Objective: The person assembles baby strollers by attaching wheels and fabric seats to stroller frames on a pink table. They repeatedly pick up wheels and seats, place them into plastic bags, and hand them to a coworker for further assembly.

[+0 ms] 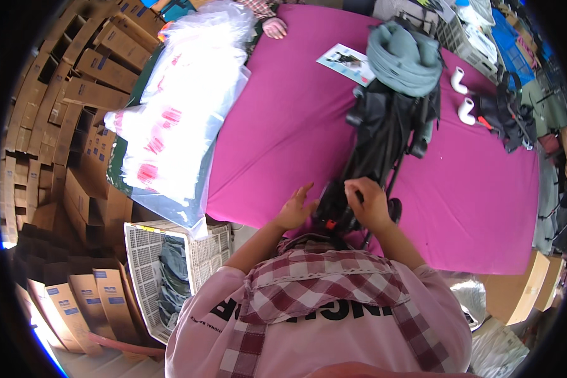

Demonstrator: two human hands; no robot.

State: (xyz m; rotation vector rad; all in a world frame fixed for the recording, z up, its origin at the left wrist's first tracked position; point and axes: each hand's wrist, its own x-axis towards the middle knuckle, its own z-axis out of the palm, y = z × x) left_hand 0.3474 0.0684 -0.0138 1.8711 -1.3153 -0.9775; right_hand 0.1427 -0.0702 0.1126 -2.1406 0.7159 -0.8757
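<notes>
A folded black stroller lies lengthwise on the magenta cloth of the table, its wheels at the near edge. A thick roll of grey-green fabric rests on its far end. My left hand is beside the near left wheel, fingers apart and thumb up, with nothing seen in it. Over the stroller's near end, my right hand has its fingers curled in; what they hold, if anything, is hidden. A small red part shows low between my hands.
A printed leaflet lies left of the fabric roll. Two white curved pieces and black straps lie to the right. Clear plastic bags are stacked at left, above a white crate. Another person's hand rests at the far edge.
</notes>
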